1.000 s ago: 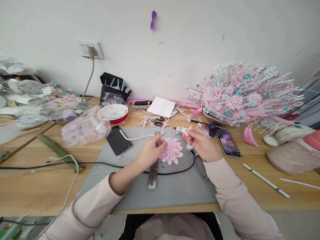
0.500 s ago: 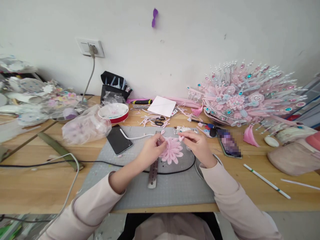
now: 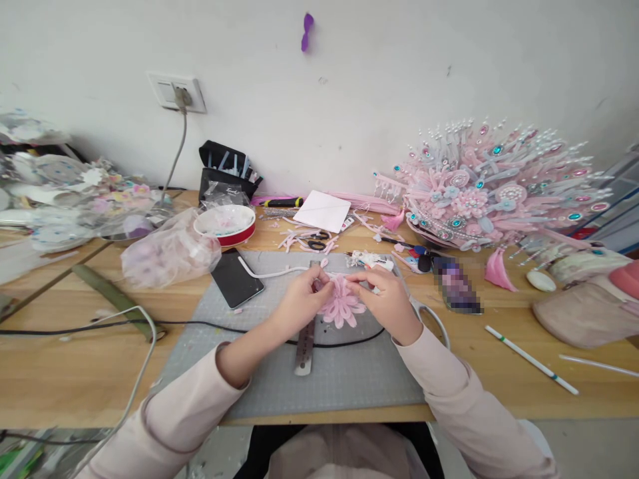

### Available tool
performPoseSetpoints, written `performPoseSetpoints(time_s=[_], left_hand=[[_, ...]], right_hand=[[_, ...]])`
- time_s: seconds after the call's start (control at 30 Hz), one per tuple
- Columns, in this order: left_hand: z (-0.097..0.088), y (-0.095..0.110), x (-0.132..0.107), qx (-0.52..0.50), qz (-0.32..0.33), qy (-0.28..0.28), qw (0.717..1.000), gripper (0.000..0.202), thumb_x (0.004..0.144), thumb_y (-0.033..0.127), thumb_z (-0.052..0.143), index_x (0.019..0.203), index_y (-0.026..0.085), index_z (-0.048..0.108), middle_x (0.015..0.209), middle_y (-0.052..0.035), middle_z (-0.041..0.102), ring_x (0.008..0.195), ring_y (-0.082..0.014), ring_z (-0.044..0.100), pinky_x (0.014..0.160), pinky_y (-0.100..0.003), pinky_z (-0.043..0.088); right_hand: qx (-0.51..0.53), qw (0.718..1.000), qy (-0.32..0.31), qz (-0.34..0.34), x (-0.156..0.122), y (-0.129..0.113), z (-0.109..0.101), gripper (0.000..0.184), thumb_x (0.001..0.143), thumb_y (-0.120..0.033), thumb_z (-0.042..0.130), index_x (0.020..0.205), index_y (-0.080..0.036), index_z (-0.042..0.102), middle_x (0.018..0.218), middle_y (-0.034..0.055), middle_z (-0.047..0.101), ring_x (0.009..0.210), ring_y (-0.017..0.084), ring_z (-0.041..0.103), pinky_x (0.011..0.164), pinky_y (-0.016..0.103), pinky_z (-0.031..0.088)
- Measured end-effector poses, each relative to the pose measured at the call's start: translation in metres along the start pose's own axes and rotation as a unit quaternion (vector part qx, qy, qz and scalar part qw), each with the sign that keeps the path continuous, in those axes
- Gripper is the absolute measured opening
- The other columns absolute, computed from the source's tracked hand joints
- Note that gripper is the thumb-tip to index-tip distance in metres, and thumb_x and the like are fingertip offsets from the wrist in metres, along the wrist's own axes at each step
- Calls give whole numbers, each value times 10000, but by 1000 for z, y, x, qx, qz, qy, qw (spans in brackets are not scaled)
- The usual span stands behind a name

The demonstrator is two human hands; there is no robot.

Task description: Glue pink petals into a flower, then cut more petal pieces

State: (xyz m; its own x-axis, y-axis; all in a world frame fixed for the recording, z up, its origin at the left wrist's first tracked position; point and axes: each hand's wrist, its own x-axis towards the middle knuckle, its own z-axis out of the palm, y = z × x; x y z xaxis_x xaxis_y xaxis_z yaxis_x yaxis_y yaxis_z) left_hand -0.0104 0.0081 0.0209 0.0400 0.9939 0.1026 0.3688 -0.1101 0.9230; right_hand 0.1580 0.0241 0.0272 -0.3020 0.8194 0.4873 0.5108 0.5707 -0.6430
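A pink fuzzy flower [image 3: 343, 310] with looped petals is held just above the grey cutting mat [image 3: 349, 389]. My left hand [image 3: 310, 293] pinches its upper left edge, thumb against fingers. On the other side, my right hand [image 3: 388, 298] is closed, its fingertips at the flower's upper right. They pinch a small pink petal piece, now mostly hidden by the fingers. A steel ruler [image 3: 304, 352] lies on the mat below my left hand. Behind the hands runs a white cord [image 3: 274, 273], and a small pink loop [image 3: 324, 263] shows beyond my left fingers.
A dark phone [image 3: 236, 278] lies left, a second phone [image 3: 456, 286] right. Scissors [image 3: 317, 241] rest among pink scraps. A red-and-white bowl [image 3: 239, 236] stands behind. A large beaded pink headdress [image 3: 474, 193] fills the back right. A black cable [image 3: 210, 324] crosses the mat.
My right hand has moved left and slightly down, bringing the small pink piece from beside the flower to its upper edge. My left hand holds the flower in about the same place.
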Motion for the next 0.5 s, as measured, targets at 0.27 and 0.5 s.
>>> performPoseSetpoints(time_s=[0.27,0.5], left_hand=[[0,2,-1,-1,0,-6,1000,147,720,300,509,638,180,484,519,48,480,484,-93,423,467,-202,329],[1,2,-1,-25,-3,-10,1000,172,719,321,514,638,176,470,526,51,469,477,-85,415,460,-198,329]], right_hand=[[-18,1000,10,-7,1,-1,5,87,753,-209,610,764,-219,696,715,22,686,700,166,574,726,306,443],[-27,999,22,13,1,-3,8,105,755,-217,585,736,-226,689,701,23,681,686,172,584,739,330,435]])
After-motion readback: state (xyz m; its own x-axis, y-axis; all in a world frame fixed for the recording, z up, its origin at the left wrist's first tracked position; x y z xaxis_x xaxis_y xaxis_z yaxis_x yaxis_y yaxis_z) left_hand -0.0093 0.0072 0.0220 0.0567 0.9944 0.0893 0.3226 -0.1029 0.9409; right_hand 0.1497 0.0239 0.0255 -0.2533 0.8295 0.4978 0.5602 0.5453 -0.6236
